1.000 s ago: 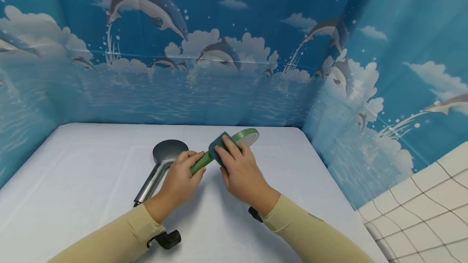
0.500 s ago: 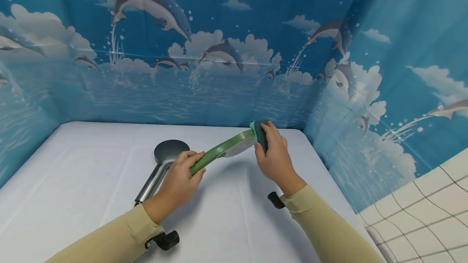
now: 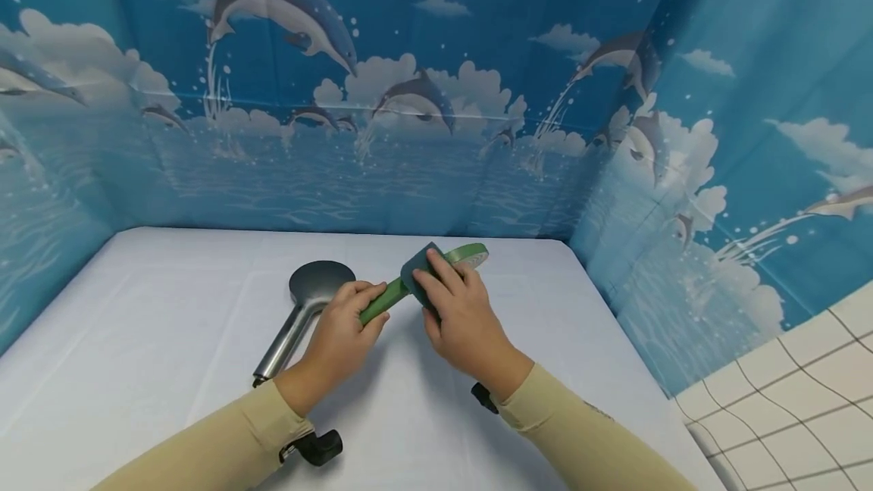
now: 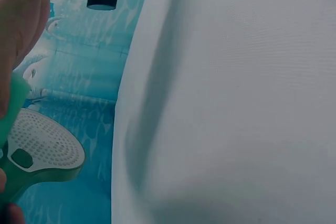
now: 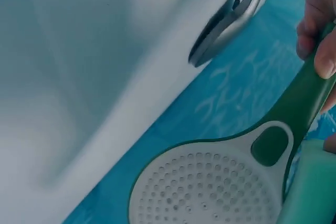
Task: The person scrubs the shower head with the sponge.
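**Green plastic shower head with a white spray face (image 3: 386, 300), held by its handle above the table**

Head view: the left hand (image 3: 344, 332) pinches the handle; the right hand (image 3: 464, 324) grips a dark-teal and aqua block sponge (image 3: 417, 271) laid over the neck. A grey-and-chrome shower head (image 3: 322, 283) lies on the white cloth-covered table (image 3: 170, 286).

Left wrist view: the spray face looks stiff, so the rim should take pressure without bending.

Right wrist view: the smooth handle, probably light but slippery if wet, seems the best hold; the sponge looks soft and squeezable.
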Demonstrator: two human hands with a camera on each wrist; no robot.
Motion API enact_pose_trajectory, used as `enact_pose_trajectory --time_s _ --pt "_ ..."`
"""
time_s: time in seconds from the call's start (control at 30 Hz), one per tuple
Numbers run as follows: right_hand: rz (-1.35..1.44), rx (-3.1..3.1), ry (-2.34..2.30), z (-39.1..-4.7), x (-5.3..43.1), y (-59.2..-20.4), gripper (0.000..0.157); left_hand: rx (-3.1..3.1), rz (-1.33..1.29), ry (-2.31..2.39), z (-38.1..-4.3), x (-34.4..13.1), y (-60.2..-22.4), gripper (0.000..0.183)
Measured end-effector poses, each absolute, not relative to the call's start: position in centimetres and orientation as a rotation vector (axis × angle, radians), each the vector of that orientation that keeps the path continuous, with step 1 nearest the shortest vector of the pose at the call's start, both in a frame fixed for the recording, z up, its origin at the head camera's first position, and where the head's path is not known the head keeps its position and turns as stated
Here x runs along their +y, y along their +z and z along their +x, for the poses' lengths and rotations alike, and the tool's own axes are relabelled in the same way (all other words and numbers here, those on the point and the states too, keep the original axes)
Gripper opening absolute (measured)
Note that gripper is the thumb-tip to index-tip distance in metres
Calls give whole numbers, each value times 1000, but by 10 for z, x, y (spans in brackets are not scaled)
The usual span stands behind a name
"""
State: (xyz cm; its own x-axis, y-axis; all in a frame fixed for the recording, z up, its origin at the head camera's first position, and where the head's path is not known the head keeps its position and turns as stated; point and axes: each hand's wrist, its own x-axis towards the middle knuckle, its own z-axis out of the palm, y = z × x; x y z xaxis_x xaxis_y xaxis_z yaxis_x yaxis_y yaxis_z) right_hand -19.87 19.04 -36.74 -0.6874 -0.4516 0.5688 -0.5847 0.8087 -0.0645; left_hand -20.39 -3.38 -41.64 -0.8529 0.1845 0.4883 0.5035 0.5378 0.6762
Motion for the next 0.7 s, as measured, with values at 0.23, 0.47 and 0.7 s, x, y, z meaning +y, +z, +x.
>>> enact_pose_trajectory --time_s 0.23,0.47,0.7 --pt "433 -2536 617 -207 213 -353 52 -2458 -538 -1283 -202 -36 -414 45" --pt "444 -2624 639 -207 221 -361 52 -2466 -570 -1269 -202 -38 -418 43" --pt "423 -2650 651 -207 219 -363 52 -2512 -522 -1321 -201 -39 -419 43"
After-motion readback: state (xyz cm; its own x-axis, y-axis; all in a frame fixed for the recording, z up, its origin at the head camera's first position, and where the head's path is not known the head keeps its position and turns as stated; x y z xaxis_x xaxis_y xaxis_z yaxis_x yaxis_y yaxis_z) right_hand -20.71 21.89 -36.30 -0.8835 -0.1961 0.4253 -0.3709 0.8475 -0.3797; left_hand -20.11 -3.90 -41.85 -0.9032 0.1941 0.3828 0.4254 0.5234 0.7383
